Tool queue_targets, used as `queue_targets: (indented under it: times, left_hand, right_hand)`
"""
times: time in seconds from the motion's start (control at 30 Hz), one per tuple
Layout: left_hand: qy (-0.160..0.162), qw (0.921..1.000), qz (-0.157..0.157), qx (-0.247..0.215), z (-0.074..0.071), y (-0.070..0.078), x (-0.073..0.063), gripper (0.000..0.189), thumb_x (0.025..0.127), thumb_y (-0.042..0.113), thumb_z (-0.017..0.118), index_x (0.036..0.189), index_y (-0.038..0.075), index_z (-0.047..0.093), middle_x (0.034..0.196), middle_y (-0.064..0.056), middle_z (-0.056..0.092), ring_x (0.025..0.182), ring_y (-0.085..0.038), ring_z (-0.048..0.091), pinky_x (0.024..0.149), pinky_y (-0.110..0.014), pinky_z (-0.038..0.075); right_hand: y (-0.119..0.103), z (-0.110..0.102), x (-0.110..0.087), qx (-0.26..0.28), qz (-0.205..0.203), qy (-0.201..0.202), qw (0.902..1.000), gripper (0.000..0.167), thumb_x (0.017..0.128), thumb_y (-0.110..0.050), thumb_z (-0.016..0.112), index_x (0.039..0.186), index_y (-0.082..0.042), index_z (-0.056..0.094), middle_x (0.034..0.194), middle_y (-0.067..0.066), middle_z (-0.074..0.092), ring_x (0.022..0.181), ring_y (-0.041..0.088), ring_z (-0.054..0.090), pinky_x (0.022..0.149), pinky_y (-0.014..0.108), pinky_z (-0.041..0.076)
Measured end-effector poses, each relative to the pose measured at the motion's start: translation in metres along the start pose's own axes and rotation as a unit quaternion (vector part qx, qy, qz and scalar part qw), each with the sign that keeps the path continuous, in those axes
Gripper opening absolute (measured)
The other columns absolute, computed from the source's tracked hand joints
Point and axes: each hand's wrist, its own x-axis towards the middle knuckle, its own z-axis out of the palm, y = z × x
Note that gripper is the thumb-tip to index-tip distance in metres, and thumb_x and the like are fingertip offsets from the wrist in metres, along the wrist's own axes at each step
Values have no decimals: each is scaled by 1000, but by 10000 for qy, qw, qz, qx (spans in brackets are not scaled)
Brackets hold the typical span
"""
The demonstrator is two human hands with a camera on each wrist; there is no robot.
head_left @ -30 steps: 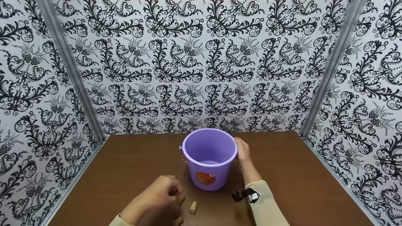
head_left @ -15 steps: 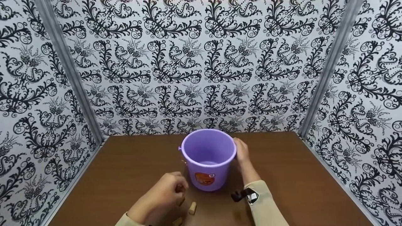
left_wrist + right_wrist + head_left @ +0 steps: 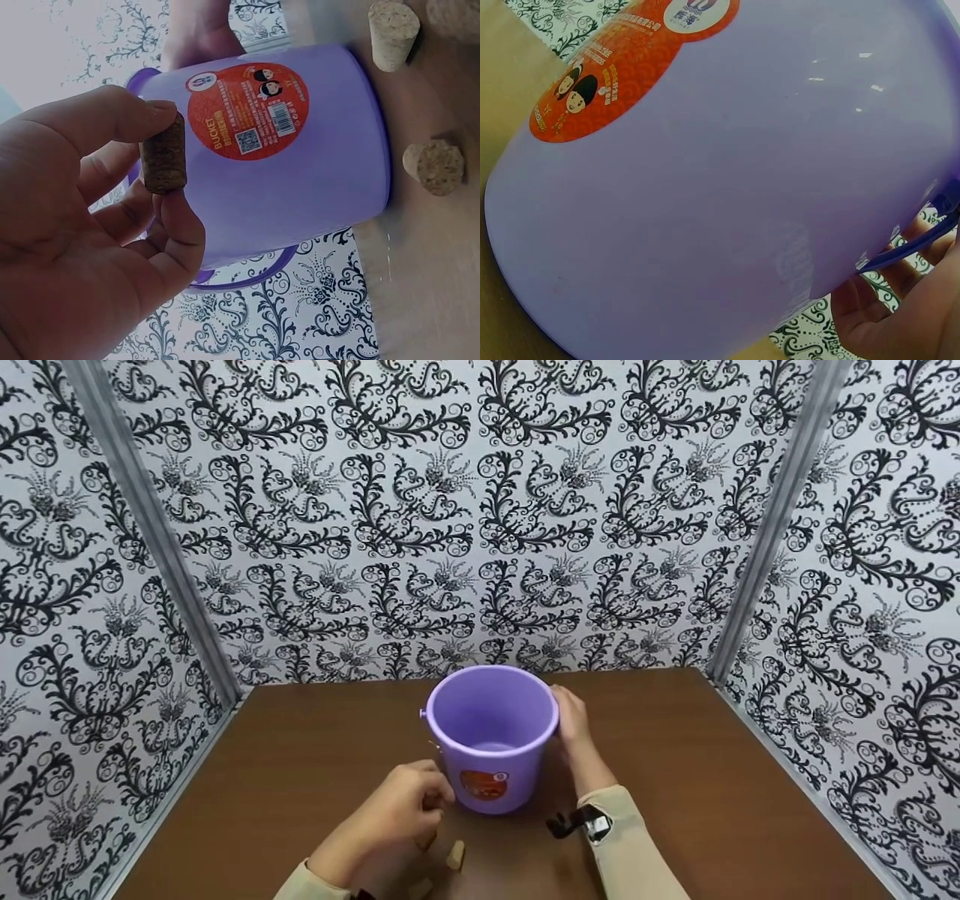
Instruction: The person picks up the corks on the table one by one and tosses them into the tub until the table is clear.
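Observation:
My left hand [image 3: 401,806] pinches a brown cork [image 3: 163,157] between thumb and fingertips, in front of the bucket's lower left side. The purple bucket [image 3: 495,780] stands upright on the table, its mouth facing up and a red-orange label [image 3: 251,111] on its front. At the bucket's right side, my right hand [image 3: 574,720] holds it near the rim. In the right wrist view, fingers [image 3: 855,315] of that hand show by the purple handle [image 3: 915,244]. Two paler corks lie near the bucket's base, one standing cork [image 3: 394,37] and one tipped cork [image 3: 435,166].
Another rounded brown cork [image 3: 454,16] shows at the corner of the left wrist view. The brown table [image 3: 315,735] is enclosed by patterned black-and-white walls [image 3: 420,547] with grey corner posts [image 3: 150,525]. A black strap mount [image 3: 574,821] sits on the right sleeve.
My left hand has risen slightly from among the corks and come closer to the bucket. The right hand keeps its hold on the bucket; the head view has shifted a little.

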Motion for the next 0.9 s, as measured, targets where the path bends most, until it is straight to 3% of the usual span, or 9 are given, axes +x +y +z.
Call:
queue_targets:
  times: [0.07,0.17,0.3,0.57,0.73,0.9]
  left_hand:
    - [24,10000,-19,6,-1,-1,1,26,70,-11,67,83,9,76,80,1,62,74,-3,54,64,-16,50]
    - [17,9999,-128,-46,-2,-3,2,27,70,-11,67,84,10,76,81,2,63,75,-3,54,65,-17,51]
    - [77,9998,-142,-99,-3,-5,6,25,72,-12,68,85,8,77,84,2,64,77,-4,56,65,-18,52]
    - [186,9997,-100,-103,-10,-3,17,24,72,-11,69,84,8,77,84,1,65,76,-4,56,65,-18,52]
    - [380,9987,-201,-263,-14,-1,25,25,73,-11,69,82,11,76,85,0,65,76,-6,56,63,-20,53]
    - [589,9977,-150,-287,-18,0,31,23,72,-10,70,86,7,77,85,-2,65,75,-5,56,62,-21,54]
  right_hand:
    - [1,1,0,48,7,14,10000,30,105,-8,52,102,18,67,83,3,69,82,15,60,79,27,52]
    - [13,1,7,101,-43,117,9999,29,106,-11,53,96,9,72,82,-2,67,82,13,59,79,24,51]
    - [15,0,9,2,-93,140,9999,28,106,-12,53,98,6,74,85,-3,69,84,11,60,81,23,50]
    - [-7,-1,-2,-210,-82,-24,9997,33,105,-7,51,111,22,64,88,5,73,83,12,61,81,25,50]
    - [-27,3,-17,-440,-201,46,9988,34,103,-7,51,115,24,61,88,6,74,82,9,60,80,21,48]
    - [-29,3,-20,-396,-241,64,9989,33,103,-6,52,113,24,62,87,5,74,82,8,60,80,20,48]
